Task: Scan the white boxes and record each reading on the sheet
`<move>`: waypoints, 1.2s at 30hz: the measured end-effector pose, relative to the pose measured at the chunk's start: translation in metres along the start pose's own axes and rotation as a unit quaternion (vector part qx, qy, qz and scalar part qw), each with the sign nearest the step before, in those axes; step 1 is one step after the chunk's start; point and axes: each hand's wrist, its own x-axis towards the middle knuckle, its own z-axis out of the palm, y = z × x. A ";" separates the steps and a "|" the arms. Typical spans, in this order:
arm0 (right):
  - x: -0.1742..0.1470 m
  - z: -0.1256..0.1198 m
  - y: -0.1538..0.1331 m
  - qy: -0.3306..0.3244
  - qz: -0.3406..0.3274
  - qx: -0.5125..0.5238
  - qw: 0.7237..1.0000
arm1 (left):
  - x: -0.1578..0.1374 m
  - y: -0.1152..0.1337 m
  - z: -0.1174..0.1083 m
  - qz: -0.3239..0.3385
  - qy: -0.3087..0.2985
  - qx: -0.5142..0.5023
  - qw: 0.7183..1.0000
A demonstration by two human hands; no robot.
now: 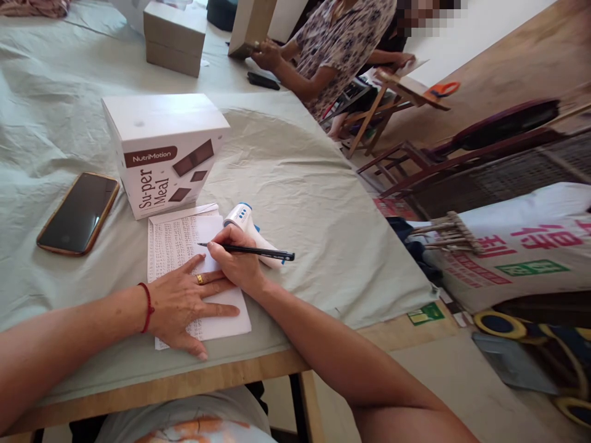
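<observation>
My left hand lies flat on a sheet of paper, fingers spread, with a gold ring on one finger and a red cord round the wrist. Rows of small handwriting cover the paper's left side, and its right part is blank. In my right hand is a black pen, its tip close to the paper; whether it touches I cannot tell. Behind that hand lies a white and blue handheld thermometer, partly hidden. A white "NutriMotion Su-per Meal" box stands just beyond the paper.
Left of the box lies a dark-screened phone. A brown carton sits farther back on the cloth-covered table. Across the far edge, a person in a patterned top handles a box. Wooden furniture and printed sacks stand to the right.
</observation>
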 end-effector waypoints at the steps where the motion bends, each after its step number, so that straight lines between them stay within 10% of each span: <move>1: 0.000 0.000 0.000 -0.004 -0.002 -0.008 1.000 | 0.000 0.000 0.000 -0.001 -0.001 -0.001 1.000; 36: -0.001 0.001 0.003 -0.043 0.017 -0.031 0.998 | 0.001 0.000 -0.001 -0.001 0.005 -0.001 1.000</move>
